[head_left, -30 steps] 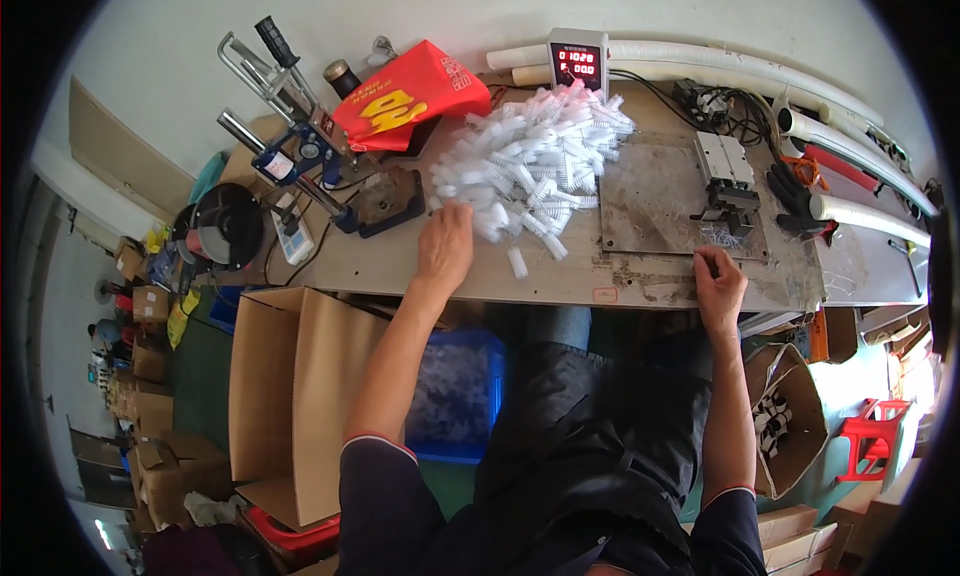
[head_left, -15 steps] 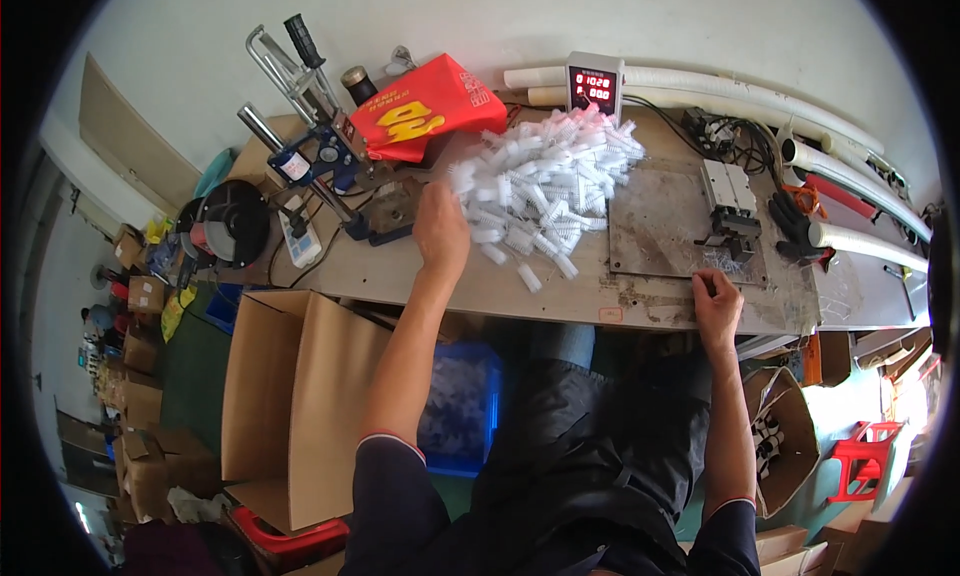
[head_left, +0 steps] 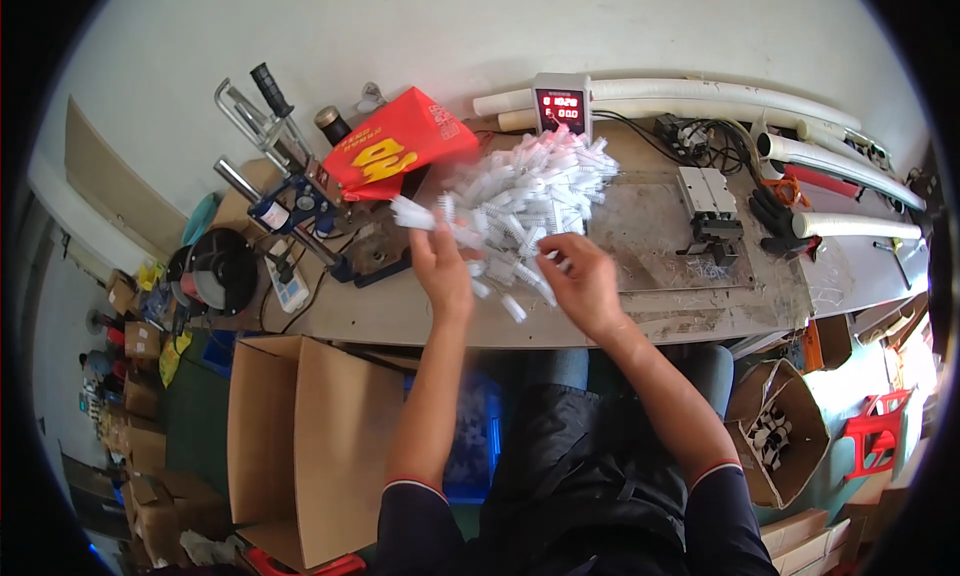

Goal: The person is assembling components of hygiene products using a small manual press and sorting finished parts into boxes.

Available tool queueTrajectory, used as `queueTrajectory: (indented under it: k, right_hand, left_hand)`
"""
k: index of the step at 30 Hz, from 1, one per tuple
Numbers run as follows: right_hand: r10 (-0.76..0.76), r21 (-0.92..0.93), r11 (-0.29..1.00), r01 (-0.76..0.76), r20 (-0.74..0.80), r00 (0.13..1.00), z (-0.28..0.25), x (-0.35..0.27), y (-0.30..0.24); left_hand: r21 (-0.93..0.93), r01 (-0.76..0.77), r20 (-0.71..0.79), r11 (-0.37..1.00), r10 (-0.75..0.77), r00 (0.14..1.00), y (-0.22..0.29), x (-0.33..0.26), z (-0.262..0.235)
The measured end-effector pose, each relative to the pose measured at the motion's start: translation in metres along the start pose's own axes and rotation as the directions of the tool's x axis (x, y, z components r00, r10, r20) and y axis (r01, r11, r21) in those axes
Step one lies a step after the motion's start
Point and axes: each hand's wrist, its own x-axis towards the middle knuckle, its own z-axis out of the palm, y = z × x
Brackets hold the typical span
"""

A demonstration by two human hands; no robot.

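A heap of small white bristled brush pieces [head_left: 540, 191] covers the middle of the worktable. At its left side my left hand [head_left: 442, 276] is closed on a white brush piece [head_left: 412, 213], which sticks up above the fingertips and is blurred. More white pieces behind those fingers blend with the heap, so I cannot tell whether they are held too. My right hand [head_left: 588, 286] is over the heap's near right edge, fingers half curled, thumb and forefinger apart, with nothing visible between them. Right of the heap, a metal fixture [head_left: 710, 211] stands on a steel plate [head_left: 645, 241].
A red bag [head_left: 400, 146] and a lever press [head_left: 285, 181] stand at left. Behind the heap is a box with a red digital display [head_left: 562, 106]. White tubes [head_left: 700, 91] line the wall. Below are an open carton [head_left: 340, 446] and a blue bin [head_left: 493, 426].
My right hand has moved left from the fixture to the heap. My left hand has come slightly right and down, now showing a brush piece. The whole view has shifted somewhat.
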Motion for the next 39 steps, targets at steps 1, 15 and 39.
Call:
queueTrajectory:
  k: [1,15,39]
  right_hand:
    - [0.004,-0.005,1.000,-0.004,-0.008,1.000,0.008,0.001,-0.001]
    - [0.293,-0.300,0.915,-0.268,0.039,0.955,-0.085,-0.054,0.022]
    - [0.469,-0.454,0.643,-0.617,-0.403,0.786,-0.204,-0.044,0.114]
  left_hand:
    - [-0.002,0.031,0.028,1.000,-0.031,0.999,-0.003,-0.008,0.006]
    - [-0.029,0.263,0.298,0.964,-0.243,0.923,-0.029,-0.066,0.047]
    - [0.310,-0.078,0.470,0.948,-0.082,0.879,-0.076,-0.112,0.163]
